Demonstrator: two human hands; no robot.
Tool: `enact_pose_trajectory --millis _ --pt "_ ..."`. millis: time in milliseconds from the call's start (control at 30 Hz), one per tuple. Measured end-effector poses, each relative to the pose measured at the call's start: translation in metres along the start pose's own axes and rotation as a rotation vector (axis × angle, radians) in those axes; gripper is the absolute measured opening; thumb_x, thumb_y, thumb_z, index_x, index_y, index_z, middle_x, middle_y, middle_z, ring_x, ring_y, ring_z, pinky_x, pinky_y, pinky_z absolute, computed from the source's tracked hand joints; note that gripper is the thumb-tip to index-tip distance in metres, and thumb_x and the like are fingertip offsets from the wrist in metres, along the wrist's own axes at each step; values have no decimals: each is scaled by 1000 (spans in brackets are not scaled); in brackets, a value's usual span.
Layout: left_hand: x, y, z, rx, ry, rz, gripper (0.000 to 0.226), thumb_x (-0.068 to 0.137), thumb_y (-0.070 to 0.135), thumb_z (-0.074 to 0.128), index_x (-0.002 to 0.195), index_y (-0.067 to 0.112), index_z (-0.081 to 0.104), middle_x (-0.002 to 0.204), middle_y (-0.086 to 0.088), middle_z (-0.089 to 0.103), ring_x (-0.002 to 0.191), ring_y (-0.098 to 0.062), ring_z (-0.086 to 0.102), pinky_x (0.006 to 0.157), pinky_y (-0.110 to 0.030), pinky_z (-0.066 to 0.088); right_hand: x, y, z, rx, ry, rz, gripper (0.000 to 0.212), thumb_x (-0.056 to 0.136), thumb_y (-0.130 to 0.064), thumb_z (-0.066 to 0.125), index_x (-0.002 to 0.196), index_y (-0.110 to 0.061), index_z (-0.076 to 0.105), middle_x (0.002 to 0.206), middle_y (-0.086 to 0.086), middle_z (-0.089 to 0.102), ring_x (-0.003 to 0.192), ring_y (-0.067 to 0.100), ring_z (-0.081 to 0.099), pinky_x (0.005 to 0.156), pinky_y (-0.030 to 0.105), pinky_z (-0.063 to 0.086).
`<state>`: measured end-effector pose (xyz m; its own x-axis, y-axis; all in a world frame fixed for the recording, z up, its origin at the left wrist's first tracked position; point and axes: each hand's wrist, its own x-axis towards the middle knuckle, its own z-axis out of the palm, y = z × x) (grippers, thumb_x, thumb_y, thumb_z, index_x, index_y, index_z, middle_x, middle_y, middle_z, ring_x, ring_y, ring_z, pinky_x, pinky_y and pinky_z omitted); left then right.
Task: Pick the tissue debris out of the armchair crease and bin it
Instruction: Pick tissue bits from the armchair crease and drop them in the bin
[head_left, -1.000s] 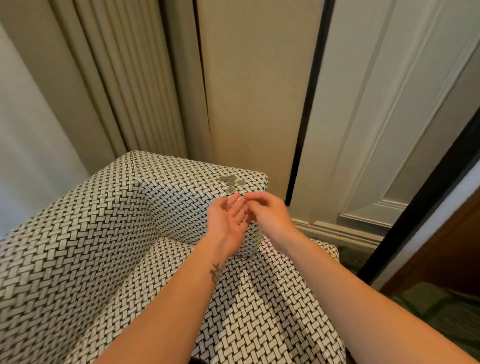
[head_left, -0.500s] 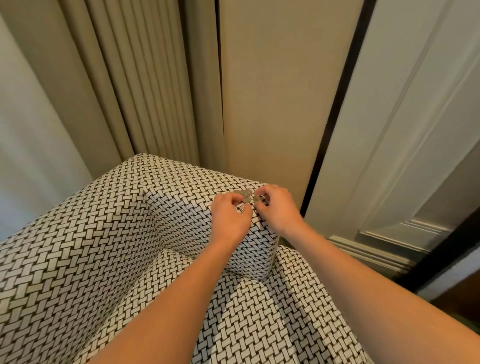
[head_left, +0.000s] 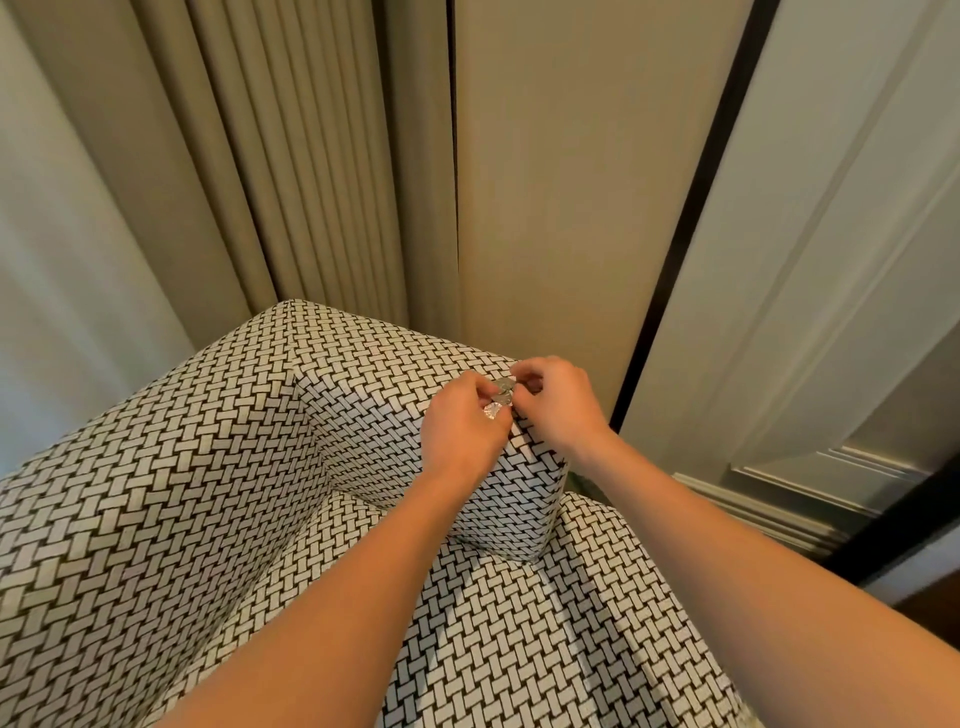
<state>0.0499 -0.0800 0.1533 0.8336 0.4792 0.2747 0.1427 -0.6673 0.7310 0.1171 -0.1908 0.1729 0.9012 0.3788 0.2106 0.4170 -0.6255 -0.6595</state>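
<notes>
Debris: we see the tissue debris (head_left: 500, 397) as a few small greyish scraps on the top of the armchair (head_left: 208, 519)'s right armrest (head_left: 384, 364), at its near-right end, not down in the seat crease (head_left: 467, 540).
Lie of it: the scraps form a short string running near to far, tilted slightly right, and they fill the narrow gap between the two sets of fingertips.
Left hand: the left hand (head_left: 460, 434) comes in from the near left with fingers curled, pinching the nearest scrap.
Right hand: the right hand (head_left: 561, 410) comes in from the right, thumb and fingers curled in on the farther scraps. We take this as a pinch too.
Nearer hand: neither, in our judgement, since both touch the clump, each at its own end.
Next move: we judge the scraps should be gathered into one hand and lifted straight up, so none drops off the armrest's right edge toward the door (head_left: 831, 260).
Bin: not in view, so we cannot tell which way the carry must go.
</notes>
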Motion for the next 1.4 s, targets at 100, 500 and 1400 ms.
enact_pose_trajectory --millis 100,500,1400 --pt "10 -5 -4 -59 27 -38 18 87 26 73 102 24 63 95 9 66 89 -11 65 80 -37 59 9 -3 1 91 15 12 31 95 -13 63 126 -17 69 124 -1 68 112 13 62 102 36 51" --pt "34 -18 -2 -32 38 85 13 92 17 72 104 17 70 97 8 69 94 -10 64 89 -34 57 16 0 6 -160 -158 -235 25 103 -19 53 118 -16 73 120 4 65 118 21 50 96 28 35" --pt "44 -23 -2 75 -116 190 12 96 12 63 101 10 74 107 3 57 98 -14 59 95 -36 53 28 0 -11 -338 -313 -180 32 100 -10 51 126 -17 69 128 9 57 122 27 51 108 42 43"
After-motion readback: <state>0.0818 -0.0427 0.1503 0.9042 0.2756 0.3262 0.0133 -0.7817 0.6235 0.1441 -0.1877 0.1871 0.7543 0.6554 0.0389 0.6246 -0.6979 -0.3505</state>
